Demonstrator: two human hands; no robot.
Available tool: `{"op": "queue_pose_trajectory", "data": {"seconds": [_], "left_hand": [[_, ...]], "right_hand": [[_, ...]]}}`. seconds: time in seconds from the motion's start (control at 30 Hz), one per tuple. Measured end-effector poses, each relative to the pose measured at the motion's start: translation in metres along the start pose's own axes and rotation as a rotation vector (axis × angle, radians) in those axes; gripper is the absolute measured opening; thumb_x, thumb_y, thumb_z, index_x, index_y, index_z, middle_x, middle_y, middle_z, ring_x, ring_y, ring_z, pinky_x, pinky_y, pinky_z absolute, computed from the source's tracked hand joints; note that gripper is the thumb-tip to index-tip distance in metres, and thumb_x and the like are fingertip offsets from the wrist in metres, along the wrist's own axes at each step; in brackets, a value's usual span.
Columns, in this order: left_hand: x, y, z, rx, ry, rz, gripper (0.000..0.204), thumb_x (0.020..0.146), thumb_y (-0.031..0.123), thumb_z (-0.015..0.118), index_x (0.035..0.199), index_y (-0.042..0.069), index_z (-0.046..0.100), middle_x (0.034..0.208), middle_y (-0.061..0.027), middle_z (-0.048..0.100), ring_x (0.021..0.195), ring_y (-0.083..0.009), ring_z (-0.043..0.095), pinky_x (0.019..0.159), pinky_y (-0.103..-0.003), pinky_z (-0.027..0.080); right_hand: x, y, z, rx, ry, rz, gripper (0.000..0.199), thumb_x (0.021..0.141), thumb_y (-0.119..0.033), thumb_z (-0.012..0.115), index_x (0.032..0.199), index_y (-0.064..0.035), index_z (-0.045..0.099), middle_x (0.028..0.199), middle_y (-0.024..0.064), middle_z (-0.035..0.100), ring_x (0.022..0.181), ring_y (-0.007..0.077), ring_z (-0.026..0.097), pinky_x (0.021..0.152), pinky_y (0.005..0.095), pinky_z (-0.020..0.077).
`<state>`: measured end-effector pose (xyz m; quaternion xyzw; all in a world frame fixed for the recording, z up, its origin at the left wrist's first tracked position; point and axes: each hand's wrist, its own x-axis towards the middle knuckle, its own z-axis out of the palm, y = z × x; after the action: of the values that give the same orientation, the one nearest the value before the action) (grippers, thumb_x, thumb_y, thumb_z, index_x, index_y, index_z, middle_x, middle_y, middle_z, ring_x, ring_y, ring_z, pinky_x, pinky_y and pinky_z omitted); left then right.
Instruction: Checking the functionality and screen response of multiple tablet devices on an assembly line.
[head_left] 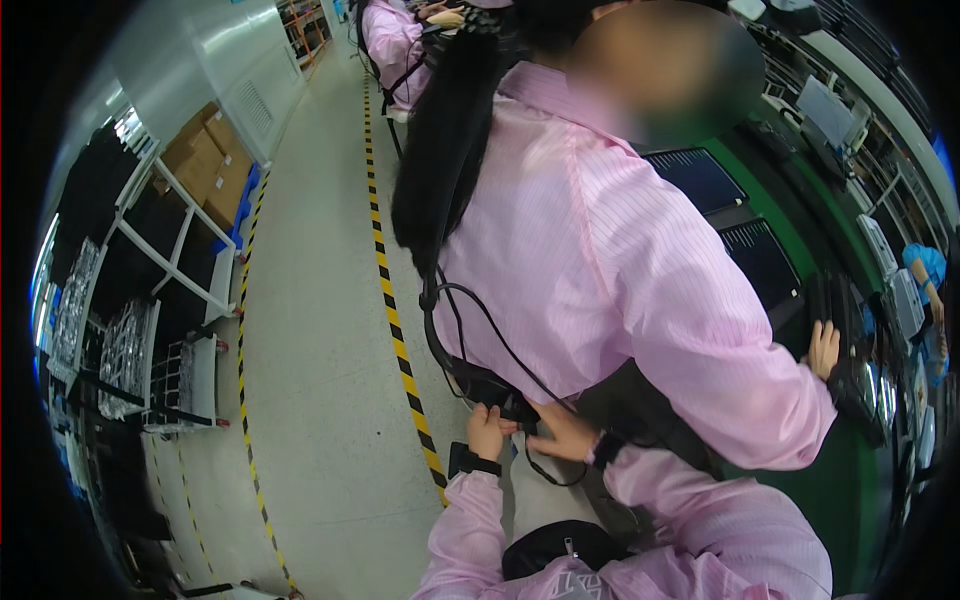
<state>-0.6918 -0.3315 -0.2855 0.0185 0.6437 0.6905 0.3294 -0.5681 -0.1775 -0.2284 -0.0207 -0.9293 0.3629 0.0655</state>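
Note:
A co-worker in a pink striped smock [560,250] stands just ahead with their back partly turned to me. At their waist hangs a black pouch [492,388] with black cables [505,335] looping out of it. My left hand [487,434] is closed at the pouch's lower edge, fingertips pinched together. From the right, my right hand [566,434] grips the pouch's lower right corner, thumb and fingers around it. What lies between my fingertips is partly hidden. Dark bands circle both my wrists.
The co-worker's hand [823,349] rests on a dark device at the green workbench [850,520]. Black flat panels [760,255] lie on the bench. Left are a yellow-black floor stripe [395,330], a white rack [170,260] and cardboard boxes [212,165]. Another person [392,45] sits beyond.

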Motion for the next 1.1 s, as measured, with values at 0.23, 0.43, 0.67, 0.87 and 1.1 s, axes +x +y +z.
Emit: {"op": "queue_pose_trajectory", "data": {"seconds": [0.23,0.43,0.67,0.87,1.1], "left_hand": [[-0.005,-0.006,0.006,-0.093,0.018,0.030,0.014,0.103,0.009,0.044,0.099,-0.004,0.043,0.077,-0.0203,0.066,0.064,-0.0296,0.071,0.059,-0.035,0.059],[0.000,-0.030,0.001,0.095,0.105,0.025,0.016,0.101,0.010,0.049,0.091,-0.003,0.048,0.074,-0.0170,0.066,0.063,-0.0259,0.070,0.055,-0.035,0.053],[-0.008,-0.053,-0.013,0.362,0.123,0.216,0.016,0.097,0.013,0.053,0.093,-0.002,0.052,0.079,-0.0169,0.064,0.069,-0.0279,0.067,0.063,-0.039,0.052],[0.005,-0.076,-0.015,0.193,0.148,0.241,0.023,0.095,0.016,0.057,0.087,-0.004,0.051,0.078,-0.0235,0.059,0.071,-0.0387,0.060,0.066,-0.043,0.046],[0.018,-0.067,-0.012,0.330,0.229,0.283,0.024,0.095,0.018,0.057,0.085,-0.004,0.051,0.079,-0.0275,0.058,0.076,-0.0471,0.058,0.067,-0.047,0.044]], "right_hand": [[-0.037,-0.013,0.039,0.207,0.242,0.315,0.103,0.065,-0.024,0.089,0.146,0.0042,0.032,0.139,0.0270,0.045,0.134,0.0366,0.043,0.110,0.0419,0.0374],[-0.012,-0.044,0.011,0.411,0.230,0.364,0.084,0.071,-0.019,0.086,0.138,0.0041,0.039,0.126,0.0236,0.056,0.122,0.0343,0.055,0.103,0.0397,0.0428],[0.049,-0.039,0.028,-0.189,0.216,0.155,0.067,0.079,-0.025,0.077,0.134,0.0018,0.050,0.118,0.0283,0.062,0.109,0.0430,0.061,0.091,0.0456,0.0493],[0.053,-0.024,0.053,-0.062,0.127,0.429,0.068,0.079,-0.027,0.076,0.137,-0.0024,0.049,0.116,0.0226,0.064,0.098,0.0397,0.064,0.083,0.0455,0.0505],[0.062,-0.005,0.063,-0.620,0.172,0.040,0.068,0.083,-0.028,0.070,0.142,-0.0027,0.047,0.096,0.0148,0.061,0.085,0.0321,0.063,0.075,0.0399,0.0510]]}}
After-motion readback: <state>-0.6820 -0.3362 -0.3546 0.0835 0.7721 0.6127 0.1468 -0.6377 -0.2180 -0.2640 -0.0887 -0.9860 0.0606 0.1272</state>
